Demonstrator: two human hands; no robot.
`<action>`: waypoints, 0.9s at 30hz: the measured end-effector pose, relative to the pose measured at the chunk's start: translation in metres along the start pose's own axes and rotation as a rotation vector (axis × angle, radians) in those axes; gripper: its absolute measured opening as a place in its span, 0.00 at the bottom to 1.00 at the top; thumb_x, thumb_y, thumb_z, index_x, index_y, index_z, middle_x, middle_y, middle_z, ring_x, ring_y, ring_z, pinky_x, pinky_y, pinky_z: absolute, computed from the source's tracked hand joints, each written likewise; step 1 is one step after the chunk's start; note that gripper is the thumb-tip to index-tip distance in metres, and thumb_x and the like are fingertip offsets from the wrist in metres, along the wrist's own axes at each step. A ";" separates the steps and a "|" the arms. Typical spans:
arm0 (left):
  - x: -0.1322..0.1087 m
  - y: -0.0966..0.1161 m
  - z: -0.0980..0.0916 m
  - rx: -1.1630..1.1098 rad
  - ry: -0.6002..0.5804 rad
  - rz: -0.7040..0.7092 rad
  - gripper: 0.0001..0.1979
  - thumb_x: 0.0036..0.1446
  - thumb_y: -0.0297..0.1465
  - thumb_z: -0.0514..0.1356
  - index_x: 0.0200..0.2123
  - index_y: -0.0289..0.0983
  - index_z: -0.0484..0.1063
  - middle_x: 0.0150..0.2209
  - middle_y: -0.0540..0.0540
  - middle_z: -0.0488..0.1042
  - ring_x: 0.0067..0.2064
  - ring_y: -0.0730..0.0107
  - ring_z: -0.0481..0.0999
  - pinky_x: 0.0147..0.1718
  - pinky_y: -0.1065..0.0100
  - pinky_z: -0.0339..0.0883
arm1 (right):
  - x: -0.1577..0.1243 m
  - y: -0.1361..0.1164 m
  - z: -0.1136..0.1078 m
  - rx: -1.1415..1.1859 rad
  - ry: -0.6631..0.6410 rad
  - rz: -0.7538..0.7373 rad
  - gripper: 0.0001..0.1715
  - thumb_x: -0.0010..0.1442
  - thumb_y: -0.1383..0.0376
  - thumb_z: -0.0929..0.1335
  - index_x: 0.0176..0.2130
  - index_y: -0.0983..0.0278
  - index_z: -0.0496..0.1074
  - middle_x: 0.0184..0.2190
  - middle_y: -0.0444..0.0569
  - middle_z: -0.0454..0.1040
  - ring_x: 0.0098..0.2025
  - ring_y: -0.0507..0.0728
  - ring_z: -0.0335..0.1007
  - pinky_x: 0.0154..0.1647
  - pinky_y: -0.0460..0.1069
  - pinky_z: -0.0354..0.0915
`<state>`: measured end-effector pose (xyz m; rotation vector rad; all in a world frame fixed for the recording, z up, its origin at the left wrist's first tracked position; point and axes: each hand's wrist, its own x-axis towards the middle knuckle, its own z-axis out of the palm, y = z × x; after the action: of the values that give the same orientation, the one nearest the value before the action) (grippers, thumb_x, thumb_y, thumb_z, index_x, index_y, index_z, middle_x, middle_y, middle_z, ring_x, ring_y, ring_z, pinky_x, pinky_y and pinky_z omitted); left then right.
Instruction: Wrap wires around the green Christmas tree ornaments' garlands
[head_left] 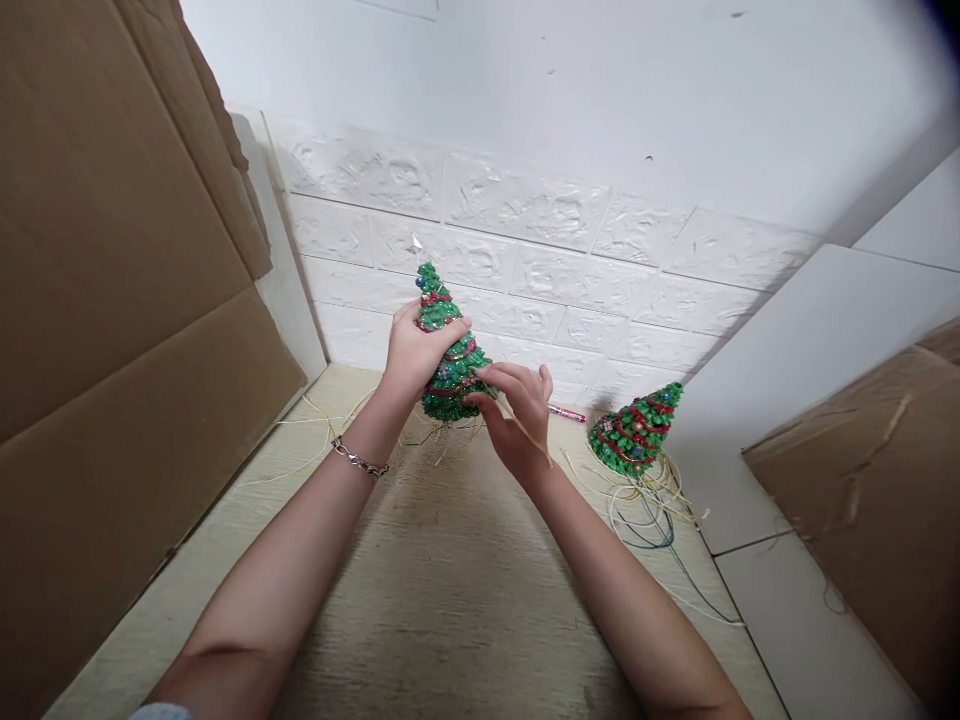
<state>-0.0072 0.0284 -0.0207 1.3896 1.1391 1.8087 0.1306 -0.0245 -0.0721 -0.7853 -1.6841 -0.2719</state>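
Note:
A small green Christmas tree [452, 352] with red garlands and tiny ornaments stands tilted in my left hand [415, 350]. The fingers and thumb of that hand wrap around its middle. A clear star [415, 244] tops the tree. My right hand [517, 412] is at the tree's lower right side, its thumb and forefinger closed in a pinch against the branches. What sits between those fingertips is too small to make out. A yellowish cord [531, 438] runs from the tree's edge across my right hand. More thin cords trail from under the base.
A second decorated tree [636, 432] lies tilted at the right, with tangled yellow, white and green cords [651, 510] below it. A red pen-like stick [568, 413] lies by the wall. Cardboard [112, 330] stands at the left, and a cardboard box [870, 480] at the right.

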 end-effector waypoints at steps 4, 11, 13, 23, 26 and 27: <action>-0.002 -0.004 0.004 0.052 -0.008 -0.033 0.15 0.37 0.33 0.69 0.30 0.36 0.71 0.40 0.42 0.71 0.39 0.63 0.72 0.40 0.61 0.72 | 0.002 -0.001 -0.001 -0.028 0.019 0.015 0.10 0.64 0.59 0.63 0.34 0.57 0.71 0.32 0.41 0.76 0.36 0.52 0.72 0.59 0.61 0.47; -0.008 -0.001 0.009 0.097 -0.013 -0.015 0.17 0.38 0.32 0.68 0.34 0.37 0.72 0.43 0.42 0.71 0.44 0.60 0.72 0.45 0.57 0.71 | 0.002 0.007 -0.002 -0.134 -0.099 0.041 0.10 0.63 0.58 0.64 0.43 0.55 0.72 0.31 0.43 0.73 0.35 0.54 0.70 0.58 0.61 0.47; -0.008 0.001 0.008 0.063 -0.011 -0.026 0.15 0.39 0.32 0.68 0.33 0.37 0.71 0.41 0.43 0.71 0.42 0.60 0.73 0.43 0.58 0.72 | -0.001 0.009 -0.002 -0.160 -0.065 -0.095 0.14 0.62 0.57 0.64 0.47 0.56 0.69 0.31 0.42 0.74 0.34 0.53 0.70 0.60 0.59 0.45; -0.007 0.000 0.008 0.120 -0.006 -0.005 0.17 0.37 0.33 0.68 0.34 0.37 0.72 0.42 0.42 0.71 0.44 0.58 0.72 0.46 0.56 0.71 | 0.003 0.009 -0.003 -0.066 -0.072 -0.192 0.09 0.65 0.64 0.62 0.33 0.60 0.69 0.28 0.41 0.75 0.32 0.49 0.71 0.56 0.52 0.56; -0.008 0.000 0.009 0.132 -0.015 -0.006 0.18 0.36 0.32 0.68 0.35 0.37 0.72 0.42 0.42 0.72 0.43 0.59 0.72 0.46 0.57 0.70 | 0.006 0.009 -0.005 -0.164 -0.124 -0.157 0.09 0.65 0.62 0.62 0.36 0.59 0.69 0.31 0.42 0.76 0.34 0.50 0.72 0.59 0.55 0.51; -0.007 0.000 0.008 0.123 -0.023 -0.012 0.17 0.37 0.32 0.68 0.34 0.37 0.72 0.40 0.43 0.72 0.42 0.60 0.73 0.45 0.58 0.71 | 0.006 0.009 -0.006 -0.195 -0.128 -0.177 0.08 0.65 0.61 0.62 0.38 0.58 0.69 0.31 0.42 0.76 0.34 0.51 0.72 0.60 0.56 0.48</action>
<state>0.0027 0.0242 -0.0231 1.4653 1.2628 1.7352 0.1402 -0.0196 -0.0671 -0.8112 -1.8708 -0.5250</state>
